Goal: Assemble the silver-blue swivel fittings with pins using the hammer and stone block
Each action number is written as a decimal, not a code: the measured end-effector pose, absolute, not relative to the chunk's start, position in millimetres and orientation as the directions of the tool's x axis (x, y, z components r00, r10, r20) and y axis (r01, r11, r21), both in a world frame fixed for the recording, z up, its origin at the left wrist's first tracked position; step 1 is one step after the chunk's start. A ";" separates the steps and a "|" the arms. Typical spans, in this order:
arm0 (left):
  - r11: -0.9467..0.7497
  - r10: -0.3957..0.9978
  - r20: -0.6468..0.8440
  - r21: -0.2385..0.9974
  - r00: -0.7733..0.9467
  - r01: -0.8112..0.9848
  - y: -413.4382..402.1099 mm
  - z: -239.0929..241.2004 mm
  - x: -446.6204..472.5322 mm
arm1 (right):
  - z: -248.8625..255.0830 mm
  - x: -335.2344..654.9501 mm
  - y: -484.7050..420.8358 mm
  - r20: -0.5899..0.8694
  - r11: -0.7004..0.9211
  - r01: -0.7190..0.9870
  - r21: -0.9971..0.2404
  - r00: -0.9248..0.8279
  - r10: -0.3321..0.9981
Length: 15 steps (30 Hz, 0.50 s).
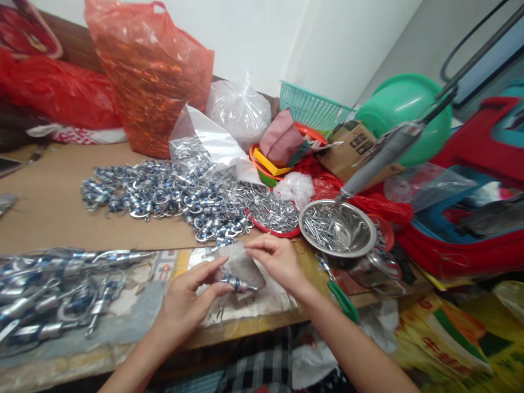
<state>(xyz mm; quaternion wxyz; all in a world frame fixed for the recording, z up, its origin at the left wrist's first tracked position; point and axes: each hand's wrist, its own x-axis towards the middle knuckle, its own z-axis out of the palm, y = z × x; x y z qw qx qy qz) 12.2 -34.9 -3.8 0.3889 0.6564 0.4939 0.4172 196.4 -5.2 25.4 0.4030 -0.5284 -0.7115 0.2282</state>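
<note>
My left hand [186, 300] is closed, with thumb and fingers around a metal fitting [236, 283] that has a blue band. The fitting lies sideways over the near edge of a grey metal block [241, 262], its thin end pointing right. Just above the block's far right side, my right hand [278, 259] has its thumb and forefinger pinched together. Whatever sits in that pinch is too small to make out. White paper [216, 314] lies beneath the block at the table's front.
Blue-banded fittings form a pile [164, 188] behind my hands and another [49, 295] at the left. Small metal parts fill a red-rimmed tray [272, 212]. A steel bowl [360, 240] of pins stands right, below a grey hanging screwdriver [376, 155]. Green-handled pliers [343, 300] lie nearby.
</note>
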 end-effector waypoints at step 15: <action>-0.258 0.957 0.215 0.939 0.196 0.227 -40.0 -2.9 14.1 | 18.8 168.2 -44.7 0.235 0.246 0.283 -0.927 -0.073 0.969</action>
